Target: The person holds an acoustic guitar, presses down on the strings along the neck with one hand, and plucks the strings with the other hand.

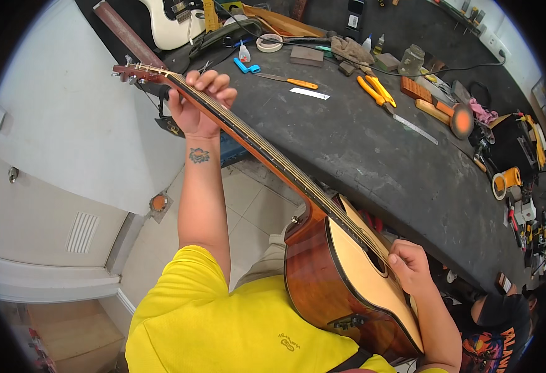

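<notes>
An acoustic guitar [355, 253] with a pale top and glossy reddish-brown sides rests against my body, its neck slanting up to the left. Near the headstock [137, 73], my left hand [199, 99] wraps the neck, thumb behind it and fingers curled over the strings. My right hand [410, 264] is at the strings by the sound hole, its fingers curled in and closed. Whether a pick sits between those fingers is hidden. The right forearm lies over the guitar's body.
A dark workbench [372, 149] runs beyond the guitar. On it lie a yellow-handled file [301, 83], yellow pliers [377, 91], a steel ruler [415, 128], a tape roll [269, 43] and a glass jar [411, 60]. A white electric guitar [172, 25] lies at the far left. Another person [494, 323] is at lower right.
</notes>
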{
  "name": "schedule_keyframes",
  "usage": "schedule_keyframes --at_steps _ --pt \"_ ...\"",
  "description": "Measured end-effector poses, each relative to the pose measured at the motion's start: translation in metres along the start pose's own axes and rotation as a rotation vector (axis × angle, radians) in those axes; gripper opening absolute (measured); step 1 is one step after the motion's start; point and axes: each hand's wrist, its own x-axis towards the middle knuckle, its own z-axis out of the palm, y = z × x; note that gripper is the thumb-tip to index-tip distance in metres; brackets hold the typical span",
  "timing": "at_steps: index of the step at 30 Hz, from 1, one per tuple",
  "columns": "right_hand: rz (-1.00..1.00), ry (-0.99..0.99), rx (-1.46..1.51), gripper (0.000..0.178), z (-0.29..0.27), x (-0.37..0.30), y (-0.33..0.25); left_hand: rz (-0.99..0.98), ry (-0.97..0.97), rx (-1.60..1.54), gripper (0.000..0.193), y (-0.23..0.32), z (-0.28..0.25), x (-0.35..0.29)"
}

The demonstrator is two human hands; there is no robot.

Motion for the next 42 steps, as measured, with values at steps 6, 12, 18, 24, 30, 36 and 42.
schedule_keyframes --at_steps 6,12,18,24,30,36,42 --pt "-0.099 0.112 0.065 0.04 -0.001 -0.001 0.013 -0.09 -0.174 -0.055 0.028 -0.007 -0.032 -0.003" --pt "0.015 0.179 -0.017 0.035 0.001 -0.002 0.024 -0.04 -0.211 0.085 0.026 0.006 -0.046 0.01" --pt "-0.003 0.304 -0.052 0.023 0.016 0.012 0.006 -0.146 -0.177 0.203 0.026 0.026 -0.05 0.007" --pt "-0.044 0.137 0.037 0.022 0.011 0.009 0.016 -0.16 -0.149 0.186 0.027 0.027 -0.042 0.002" --pt "0.068 0.189 0.074 0.022 0.01 0.009 0.019 -0.11 0.089 0.157 0.035 0.014 -0.001 0.0" --pt "0.206 0.214 0.009 0.027 0.012 0.009 0.014 -0.088 0.605 0.098 0.037 0.013 0.027 -0.001" --pt "0.132 0.205 0.009 0.029 0.014 0.007 0.023 -0.082 0.643 0.228 0.034 0.013 0.03 0.001"
